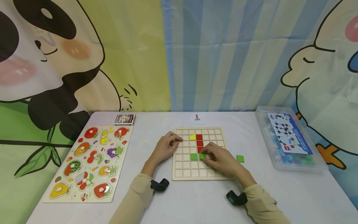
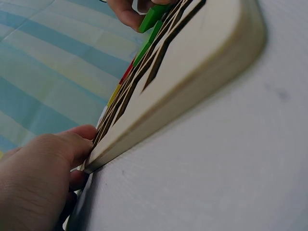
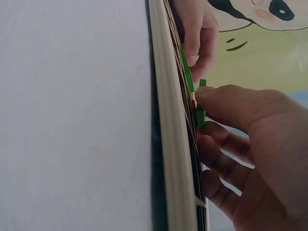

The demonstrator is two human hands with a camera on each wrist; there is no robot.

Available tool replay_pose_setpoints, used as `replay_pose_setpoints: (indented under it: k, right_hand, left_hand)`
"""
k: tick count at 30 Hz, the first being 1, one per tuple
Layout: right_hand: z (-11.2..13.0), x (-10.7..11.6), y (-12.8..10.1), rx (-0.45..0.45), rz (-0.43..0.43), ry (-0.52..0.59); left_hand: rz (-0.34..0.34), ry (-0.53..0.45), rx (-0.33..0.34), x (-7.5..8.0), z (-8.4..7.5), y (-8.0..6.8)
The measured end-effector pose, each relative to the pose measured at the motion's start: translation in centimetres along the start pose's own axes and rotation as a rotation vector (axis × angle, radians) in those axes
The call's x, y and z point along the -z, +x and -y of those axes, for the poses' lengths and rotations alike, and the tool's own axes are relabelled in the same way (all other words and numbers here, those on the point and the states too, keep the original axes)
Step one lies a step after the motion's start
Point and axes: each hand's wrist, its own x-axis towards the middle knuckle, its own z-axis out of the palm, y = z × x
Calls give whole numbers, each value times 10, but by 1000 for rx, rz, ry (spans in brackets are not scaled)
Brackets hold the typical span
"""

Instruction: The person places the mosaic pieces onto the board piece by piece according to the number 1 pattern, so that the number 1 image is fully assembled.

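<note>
A wooden grid board [image 1: 179,175] lies flat on the table. My left hand [image 1: 165,147] pinches its left edge, fingertips at the rim in the left wrist view. Between thumb and fingers my right hand [image 1: 223,160] holds a green square tile [image 1: 202,156], tilted over the grid just below the red column. Several red tiles [image 1: 199,143] stand in that column, the lowest partly covered by the hand. A yellow piece [image 1: 192,137] sits left of the top red one. Another green tile [image 1: 194,156] lies in the grid, left of the held one.
A loose green tile [image 1: 240,158] lies right of the board. Behind the board is a small pattern card [image 1: 197,118]. A fruit puzzle board [image 1: 117,174] and a small box [image 1: 124,119] are at left, a clear plastic case [image 1: 296,165] at right.
</note>
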Motion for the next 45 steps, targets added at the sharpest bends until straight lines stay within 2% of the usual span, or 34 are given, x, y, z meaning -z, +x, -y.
replay_pose_setpoints:
  k: [10, 45]
  right_hand:
    - [1, -4, 1, 17, -10, -31]
    - [2, -2, 2, 44, -18, -8]
  left_hand:
    - [10, 0, -3, 0, 2, 1]
    - [11, -12, -7, 2, 2, 0]
